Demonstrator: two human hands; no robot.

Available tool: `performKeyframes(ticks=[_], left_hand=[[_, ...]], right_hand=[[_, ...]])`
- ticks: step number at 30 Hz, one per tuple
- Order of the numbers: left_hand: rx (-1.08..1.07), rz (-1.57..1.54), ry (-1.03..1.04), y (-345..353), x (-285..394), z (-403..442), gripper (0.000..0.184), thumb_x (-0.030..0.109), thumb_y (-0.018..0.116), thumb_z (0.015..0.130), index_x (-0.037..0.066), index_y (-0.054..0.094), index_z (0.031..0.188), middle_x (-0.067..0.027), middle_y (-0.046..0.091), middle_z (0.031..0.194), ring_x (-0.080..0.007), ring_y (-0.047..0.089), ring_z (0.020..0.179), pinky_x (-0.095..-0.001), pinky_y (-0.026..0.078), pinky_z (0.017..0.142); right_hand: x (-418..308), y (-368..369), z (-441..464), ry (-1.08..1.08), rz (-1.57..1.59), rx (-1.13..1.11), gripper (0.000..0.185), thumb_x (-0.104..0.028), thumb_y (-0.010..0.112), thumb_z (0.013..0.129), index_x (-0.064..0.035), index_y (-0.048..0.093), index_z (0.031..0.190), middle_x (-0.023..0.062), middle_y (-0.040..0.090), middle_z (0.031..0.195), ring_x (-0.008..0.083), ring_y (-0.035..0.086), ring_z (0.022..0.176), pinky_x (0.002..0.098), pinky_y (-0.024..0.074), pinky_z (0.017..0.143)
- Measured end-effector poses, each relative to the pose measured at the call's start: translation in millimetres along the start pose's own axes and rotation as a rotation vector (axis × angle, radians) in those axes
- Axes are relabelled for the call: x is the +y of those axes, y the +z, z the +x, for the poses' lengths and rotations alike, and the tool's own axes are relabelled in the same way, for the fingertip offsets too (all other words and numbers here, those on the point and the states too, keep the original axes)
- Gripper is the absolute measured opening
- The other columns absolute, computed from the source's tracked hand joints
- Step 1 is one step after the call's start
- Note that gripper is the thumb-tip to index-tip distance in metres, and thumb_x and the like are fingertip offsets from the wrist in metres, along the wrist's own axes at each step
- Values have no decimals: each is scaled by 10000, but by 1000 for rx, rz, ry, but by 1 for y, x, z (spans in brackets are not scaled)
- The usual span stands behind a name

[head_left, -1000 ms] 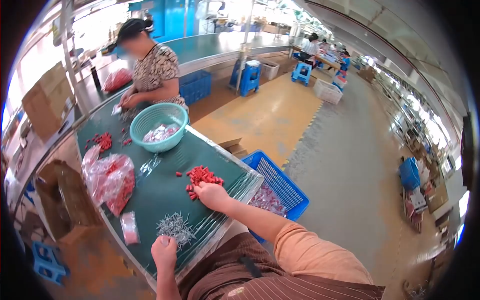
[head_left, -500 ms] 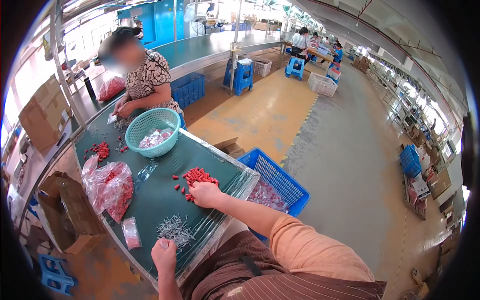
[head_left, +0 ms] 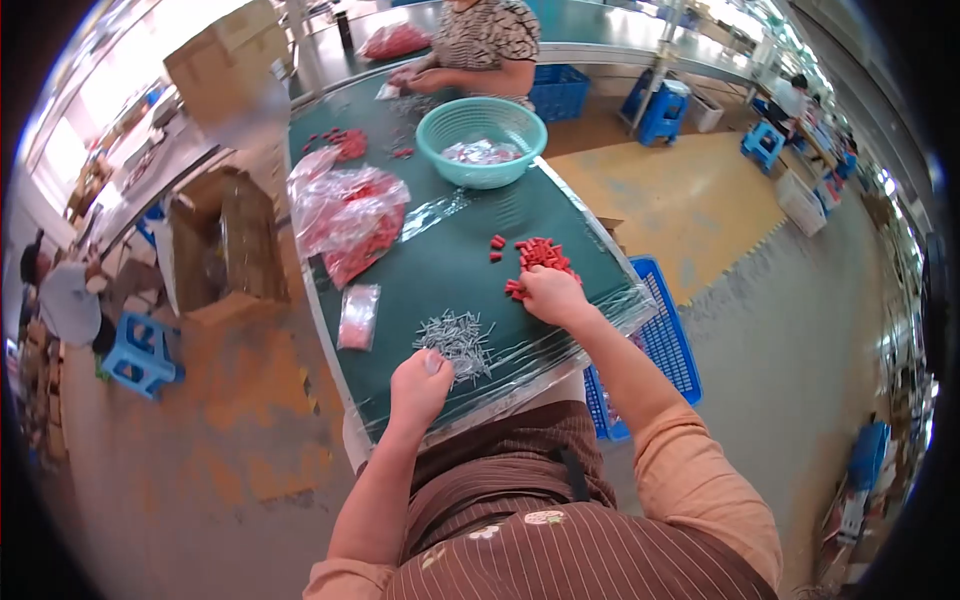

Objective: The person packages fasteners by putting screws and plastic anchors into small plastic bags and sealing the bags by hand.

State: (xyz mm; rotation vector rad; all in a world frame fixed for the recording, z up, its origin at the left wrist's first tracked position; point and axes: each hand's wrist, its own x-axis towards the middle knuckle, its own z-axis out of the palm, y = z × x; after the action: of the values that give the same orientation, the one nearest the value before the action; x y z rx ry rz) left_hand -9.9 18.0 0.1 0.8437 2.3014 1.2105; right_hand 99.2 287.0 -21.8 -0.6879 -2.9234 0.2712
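Green worktop (head_left: 470, 275) slants down the middle of the frame, with another person (head_left: 485, 45) busy at its far end, top centre. Just right of centre, the right hand (head_left: 551, 294) is down at the near edge of a heap of red pieces (head_left: 541, 252), fingers bent inward and bunched; from where I stand I can't tell whether they pinch one. A careless rake there could send small pieces rolling over the film-wrapped edge, and the blue crate (head_left: 677, 345) sits below on that side, so strays might drop in among its contents. A few red ones (head_left: 497, 242) already lie apart from the heap.

Lower centre, the left hand (head_left: 418, 388) is closed beside the grey metal pins (head_left: 455, 338), thumb and fingers pressed on something pale, too small to make out. Squeezed loosely, it could slip; if the wrist swings right, it might scatter the pins, lying unfenced as they are. Up and left, the plastic bag of red pieces (head_left: 355, 215) slumps and might spill if it's snagged by a forearm.
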Motion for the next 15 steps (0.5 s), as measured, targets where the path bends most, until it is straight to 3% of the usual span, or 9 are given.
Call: performKeyframes(ticks=[5,7,10,15], left_hand=[[-1,-58,-55,2,-2,0,224,215,607,829,-5,611,789,-157,606,677,-282,584,627,-385,476,641],[0,-60,-46,1,0,-1,222,212,608,830,-7,610,790,-154,602,673,-274,578,622,-382,475,638],[10,-77,-58,-2,2,-1,201,199,639,801,3,612,765,-75,583,632,-166,530,596,-333,453,602],[18,-30,-48,-1,-2,4,212,212,629,801,1,619,783,-119,596,655,-217,556,608,-355,466,624]], right_hand=[[-10,-7,-1,-16,80,-9,182,-206,666,797,-81,651,928,112,623,981,312,640,904,417,525,798],[-11,-2,3,-33,60,-12,154,-188,618,820,-71,655,913,140,637,972,334,647,913,449,525,795],[-5,7,10,-46,37,-16,152,-185,597,832,-65,656,903,154,647,952,347,651,908,459,527,789],[-3,-1,11,-23,109,-17,139,-158,628,814,-43,658,886,153,663,925,330,657,849,414,530,762]])
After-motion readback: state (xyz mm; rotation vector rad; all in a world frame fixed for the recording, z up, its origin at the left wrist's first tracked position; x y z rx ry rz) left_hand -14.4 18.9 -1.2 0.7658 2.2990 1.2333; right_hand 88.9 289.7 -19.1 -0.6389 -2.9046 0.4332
